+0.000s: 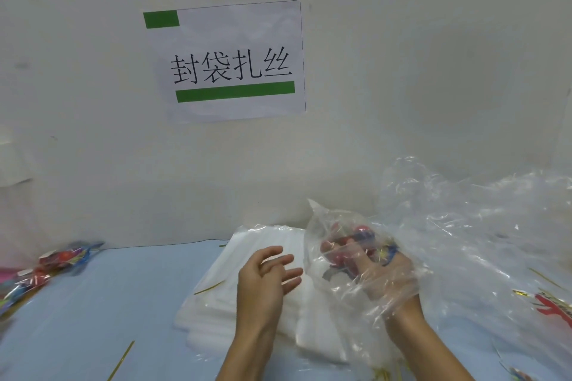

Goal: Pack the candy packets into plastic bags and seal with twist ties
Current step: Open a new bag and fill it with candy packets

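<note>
Right hand [387,275] was seen inside a clear crinkled plastic bag [337,244], fingers curled around red-and-blue candy packets [349,244] at the bag's far end; the bag was held off the table, mouth toward the wrist. Left hand [266,278] was released, fingers relaxed and spread, holding nothing, just beside the bag and above a flat stack of white-translucent plastic bags [216,297]. One thin gold twist tie [208,288] was lying on that stack, another [121,360] on the pale blue table [93,303] near the front edge. A heap of loose clear bags [483,235] was piled to the right. More colourful candy packets [58,260] were lying at the table's left edge. A white paper sign with green bars [229,62] was fixed to the wall behind.
</note>
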`<state>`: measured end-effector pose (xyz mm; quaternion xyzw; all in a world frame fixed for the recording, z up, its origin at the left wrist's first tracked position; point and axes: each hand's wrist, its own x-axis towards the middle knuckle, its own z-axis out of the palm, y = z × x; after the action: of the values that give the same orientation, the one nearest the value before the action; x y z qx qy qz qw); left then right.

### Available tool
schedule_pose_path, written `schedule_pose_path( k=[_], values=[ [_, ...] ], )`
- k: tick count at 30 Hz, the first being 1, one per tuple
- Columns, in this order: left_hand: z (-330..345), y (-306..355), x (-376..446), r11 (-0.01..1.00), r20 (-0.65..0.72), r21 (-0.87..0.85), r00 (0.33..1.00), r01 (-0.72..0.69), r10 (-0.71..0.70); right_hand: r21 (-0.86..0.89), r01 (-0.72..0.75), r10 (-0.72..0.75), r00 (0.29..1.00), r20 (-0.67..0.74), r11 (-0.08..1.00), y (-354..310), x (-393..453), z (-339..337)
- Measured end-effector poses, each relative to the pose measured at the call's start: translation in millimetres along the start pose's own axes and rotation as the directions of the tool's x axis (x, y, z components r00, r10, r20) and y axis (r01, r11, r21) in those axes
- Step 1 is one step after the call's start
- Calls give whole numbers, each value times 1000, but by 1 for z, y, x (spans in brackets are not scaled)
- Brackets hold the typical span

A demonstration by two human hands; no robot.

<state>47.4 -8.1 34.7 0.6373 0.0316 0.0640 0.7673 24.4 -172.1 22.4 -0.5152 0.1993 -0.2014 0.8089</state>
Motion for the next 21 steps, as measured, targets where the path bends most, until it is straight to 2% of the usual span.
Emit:
schedule_pose_path(
  k=[3,5,6,11,16,21],
  values=[
    [1,-10,1,995,185,73,981,-70,55,-17,4,-2,992,128,1000,-1,7,0],
    [5,-13,-1,994,283,85,958,-76,49,-108,1,20,981,191,994,-9,1,12],
    [8,-14,-2,993,284,89,958,-81,52,-202,61,-17,977,211,977,-9,2,14],
    [11,-18,-6,968,107,188,983,-164,146,-287,179,-75,938,339,941,-13,-10,13],
    [14,-18,-7,960,-30,215,981,-182,193,-381,272,-80,890,450,884,-15,-15,14],
    [13,-21,-5,979,-21,158,990,-133,138,-504,201,-85,966,243,840,-5,-7,12]
  ],
)
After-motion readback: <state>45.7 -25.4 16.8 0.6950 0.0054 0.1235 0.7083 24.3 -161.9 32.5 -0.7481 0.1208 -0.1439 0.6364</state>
